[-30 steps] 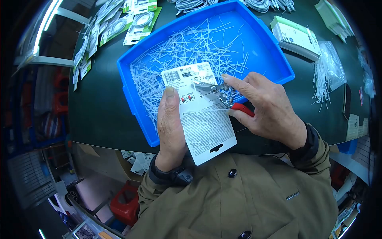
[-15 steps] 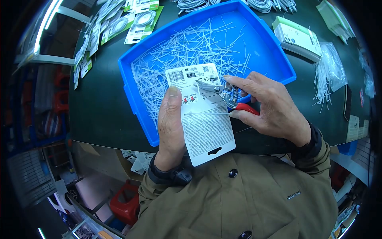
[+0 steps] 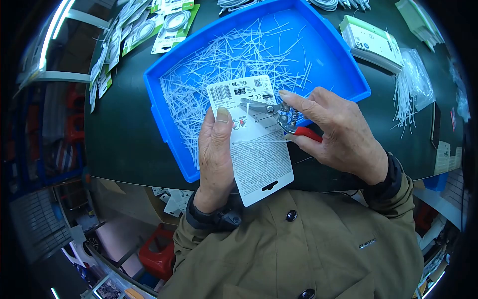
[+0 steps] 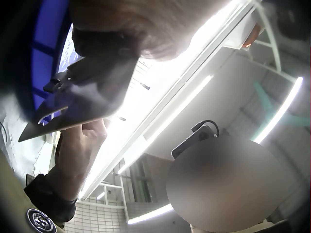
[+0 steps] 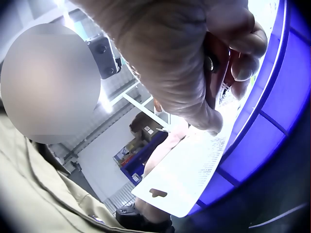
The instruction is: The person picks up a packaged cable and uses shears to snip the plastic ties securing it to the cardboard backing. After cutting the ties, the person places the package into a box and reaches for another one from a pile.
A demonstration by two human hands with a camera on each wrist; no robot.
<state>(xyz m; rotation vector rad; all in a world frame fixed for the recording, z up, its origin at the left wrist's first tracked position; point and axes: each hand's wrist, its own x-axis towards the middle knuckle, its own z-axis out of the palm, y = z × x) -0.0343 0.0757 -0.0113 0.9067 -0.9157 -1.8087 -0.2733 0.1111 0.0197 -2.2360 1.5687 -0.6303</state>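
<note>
A white printed packaging card [image 3: 261,167], back side up with a barcode and a hang hole, is held over the near part of a blue tray [image 3: 361,94]. My left hand [image 3: 215,162] grips its left edge, thumb on the printed face. With my right hand [image 3: 343,132] I hold spring-loaded cutting pliers [image 3: 270,109] with a red handle, their blades lying across the card's upper half. A short white strip stands up by the blades, and a thin white tie [image 3: 259,141] runs sideways over the card. In the right wrist view, curled fingers wrap the handle.
Many thin white strips [image 3: 239,57] lie scattered in the tray. At the left are carded coiled cables [image 3: 177,21]. A stack of cards [image 3: 371,42] sits at the right, beside a bundle of white ties [image 3: 402,102] in a clear bag.
The card has moved slightly up, with the left thumb a little further in over its face. The right hand has shifted slightly right and up, still holding the pliers over the card.
</note>
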